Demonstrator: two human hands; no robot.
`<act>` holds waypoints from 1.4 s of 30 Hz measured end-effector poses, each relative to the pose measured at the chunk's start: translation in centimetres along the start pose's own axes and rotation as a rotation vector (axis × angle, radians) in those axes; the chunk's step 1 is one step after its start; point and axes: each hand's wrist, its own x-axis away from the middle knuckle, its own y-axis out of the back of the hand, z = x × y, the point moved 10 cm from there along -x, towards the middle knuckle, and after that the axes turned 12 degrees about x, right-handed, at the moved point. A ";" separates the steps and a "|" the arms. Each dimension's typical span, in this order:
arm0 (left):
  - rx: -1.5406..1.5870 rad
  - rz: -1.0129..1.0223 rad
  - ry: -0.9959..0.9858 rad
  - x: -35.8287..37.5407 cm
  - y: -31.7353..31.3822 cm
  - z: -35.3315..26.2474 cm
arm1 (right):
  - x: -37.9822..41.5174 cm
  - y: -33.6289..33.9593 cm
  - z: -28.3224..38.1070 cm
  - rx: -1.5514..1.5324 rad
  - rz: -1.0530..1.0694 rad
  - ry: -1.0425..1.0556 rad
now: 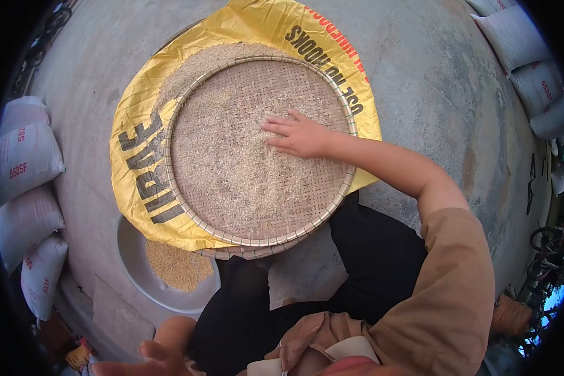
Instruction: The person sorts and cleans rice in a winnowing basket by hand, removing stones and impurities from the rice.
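A: Head view, quick. What was the right hand (297, 135) doing?

B: It lay flat on the grain (232, 169) inside the round woven bamboo tray (188, 203). Fingers were spread and extended, pointing toward the tray's middle, palm down, clamped on nothing.

A: Tray position?

B: In front of the person's knees, resting on a yellow printed sack (131, 131) spread over the concrete floor (432, 81). The near rim overlapped the edge of a metal basin (135, 266).

A: Grain only in the tray?

B: No. A thin layer covered most of the tray's weave, a pile sat on the sack just beyond the far-left rim, and a darker, more golden heap (177, 266) sat in the basin, partly under the sack's edge.

A: Left hand?

B: The left hand (147, 358) was at the bottom edge of the frame, fingers loosely apart, holding nothing, well apart from the tray. It was partly cut off, so whether it touched the floor I couldn't tell.

A: Surroundings?

B: Stacked white sacks (25, 156) with red markings on the left, more white sacks (532, 69) at upper right. Person wore a brown shirt (445, 301) and black trousers (376, 263).
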 end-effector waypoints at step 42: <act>2.268 0.681 -0.666 5.3 6.6 -39.3 | 10.1 2.7 -12.2 -0.021 -0.202 -0.787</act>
